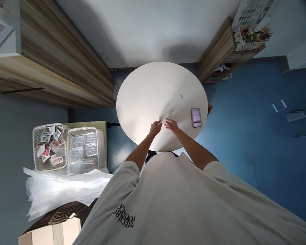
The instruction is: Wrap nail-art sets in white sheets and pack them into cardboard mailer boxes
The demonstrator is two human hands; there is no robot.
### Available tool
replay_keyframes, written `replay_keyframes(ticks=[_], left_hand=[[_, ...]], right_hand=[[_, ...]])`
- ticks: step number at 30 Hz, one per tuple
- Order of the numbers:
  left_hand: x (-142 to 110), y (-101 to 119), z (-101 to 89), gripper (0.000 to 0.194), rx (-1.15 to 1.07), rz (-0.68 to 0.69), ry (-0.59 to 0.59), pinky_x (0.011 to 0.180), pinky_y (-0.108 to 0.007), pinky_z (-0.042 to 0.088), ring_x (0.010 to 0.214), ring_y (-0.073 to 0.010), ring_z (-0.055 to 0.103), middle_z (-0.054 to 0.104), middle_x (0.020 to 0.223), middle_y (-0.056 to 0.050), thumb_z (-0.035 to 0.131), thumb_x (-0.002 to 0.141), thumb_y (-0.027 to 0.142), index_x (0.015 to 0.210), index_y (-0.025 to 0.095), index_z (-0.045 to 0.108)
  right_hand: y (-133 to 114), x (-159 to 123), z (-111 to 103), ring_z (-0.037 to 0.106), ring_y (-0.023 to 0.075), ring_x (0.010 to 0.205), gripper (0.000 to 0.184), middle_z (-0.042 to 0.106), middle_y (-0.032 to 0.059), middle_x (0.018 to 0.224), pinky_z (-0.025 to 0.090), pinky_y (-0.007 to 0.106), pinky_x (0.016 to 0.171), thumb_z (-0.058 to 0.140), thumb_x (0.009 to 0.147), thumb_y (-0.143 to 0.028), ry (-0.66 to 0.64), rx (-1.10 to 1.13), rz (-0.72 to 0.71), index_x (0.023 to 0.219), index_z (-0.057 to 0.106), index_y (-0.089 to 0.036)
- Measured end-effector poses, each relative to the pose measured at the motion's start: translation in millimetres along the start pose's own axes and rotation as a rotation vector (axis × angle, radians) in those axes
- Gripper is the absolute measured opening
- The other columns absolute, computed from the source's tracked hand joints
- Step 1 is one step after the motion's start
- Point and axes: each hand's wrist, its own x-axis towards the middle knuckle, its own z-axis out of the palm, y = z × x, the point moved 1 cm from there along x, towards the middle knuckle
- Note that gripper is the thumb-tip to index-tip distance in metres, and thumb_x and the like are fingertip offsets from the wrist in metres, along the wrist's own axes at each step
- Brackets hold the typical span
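My left hand point(155, 128) and my right hand point(171, 125) meet over the near edge of a round white table point(153, 92). Both hands have their fingers pinched together on a small pale, see-through item point(164, 121) held between them; it is too small to name. The fingertips of the two hands almost touch. A phone point(196, 117) lies flat on the table to the right of my right hand.
Two white baskets stand on a low surface at the left: one point(49, 146) with colourful small packs, one point(84, 149) with clear plastic cases. A heap of clear bags point(58, 190) lies below them. Wooden cabinets point(61, 68) stand left, and a wooden shelf point(219, 54) stands at the right.
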Motion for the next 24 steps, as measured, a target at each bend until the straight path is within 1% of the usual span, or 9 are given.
replay_keyframes(ticks=[5,10,14,18,20,22,23,24], left_hand=[[2,1,-3.8,0.04,-0.028,-0.013,-0.016,0.112,-0.034,0.052,0.131,-0.0235,0.068,0.073,0.142,-0.008,0.058,0.104,0.031,0.141,0.021,0.071],[2,-1,-1.6,0.039,-0.041,-0.018,-0.006,0.11,-0.034,0.053,0.129,-0.0231,0.069,0.074,0.14,-0.007,0.057,0.104,0.031,0.14,0.022,0.072],[0,-3,0.9,0.039,-0.002,0.045,-0.015,0.11,-0.034,0.054,0.125,-0.0229,0.07,0.073,0.141,-0.005,0.056,0.104,0.026,0.139,0.024,0.073],[1,-4,0.0,0.04,0.07,0.118,-0.006,0.112,-0.038,0.052,0.123,-0.0248,0.07,0.072,0.142,-0.006,0.052,0.106,0.028,0.141,0.024,0.071],[3,-5,-1.9,0.041,0.102,0.124,-0.006,0.114,-0.041,0.051,0.126,-0.0272,0.068,0.072,0.142,-0.008,0.051,0.107,0.031,0.143,0.023,0.07],[6,-6,-4.0,0.043,0.128,0.128,0.001,0.115,-0.044,0.049,0.131,-0.0293,0.065,0.071,0.143,-0.011,0.048,0.109,0.034,0.143,0.021,0.07],[8,-7,-4.9,0.043,0.131,0.132,0.007,0.115,-0.044,0.048,0.132,-0.0296,0.065,0.071,0.143,-0.012,0.047,0.109,0.035,0.143,0.02,0.07],[11,-7,-5.7,0.044,0.125,0.135,0.015,0.115,-0.044,0.048,0.131,-0.0294,0.065,0.071,0.142,-0.013,0.046,0.11,0.035,0.142,0.019,0.07]], right_hand=[[1,1,5,0.077,0.0163,0.089,0.038,0.078,0.0045,0.099,0.065,0.03,0.086,0.077,0.084,-0.017,0.027,0.047,0.001,0.122,0.07,-0.021],[-3,0,11,0.075,0.0148,0.084,0.034,0.075,0.0023,0.094,0.065,0.03,0.084,0.073,0.084,-0.014,0.064,0.069,0.053,0.117,0.069,-0.021],[-5,-4,15,0.073,0.0133,0.082,0.034,0.072,0.0001,0.089,0.065,0.03,0.082,0.072,0.083,-0.012,0.112,0.052,0.068,0.116,0.068,-0.021],[-2,-4,15,0.074,0.0137,0.082,0.043,0.073,0.0013,0.089,0.064,0.028,0.082,0.072,0.083,-0.01,0.082,0.051,0.035,0.125,0.065,-0.02],[1,1,13,0.075,0.0151,0.083,0.054,0.074,0.0026,0.093,0.065,0.029,0.081,0.074,0.081,-0.011,0.071,0.005,0.011,0.133,0.062,-0.02],[7,6,8,0.075,0.0168,0.082,0.065,0.075,0.0026,0.096,0.065,0.031,0.08,0.076,0.079,-0.013,0.079,-0.105,-0.027,0.141,0.058,-0.02],[10,9,4,0.075,0.0178,0.081,0.067,0.075,0.0024,0.095,0.065,0.032,0.079,0.076,0.079,-0.015,0.086,-0.188,-0.071,0.143,0.057,-0.02],[13,12,1,0.075,0.0189,0.081,0.065,0.075,0.0017,0.093,0.065,0.033,0.08,0.075,0.078,-0.016,0.089,-0.291,-0.114,0.141,0.059,-0.02]])
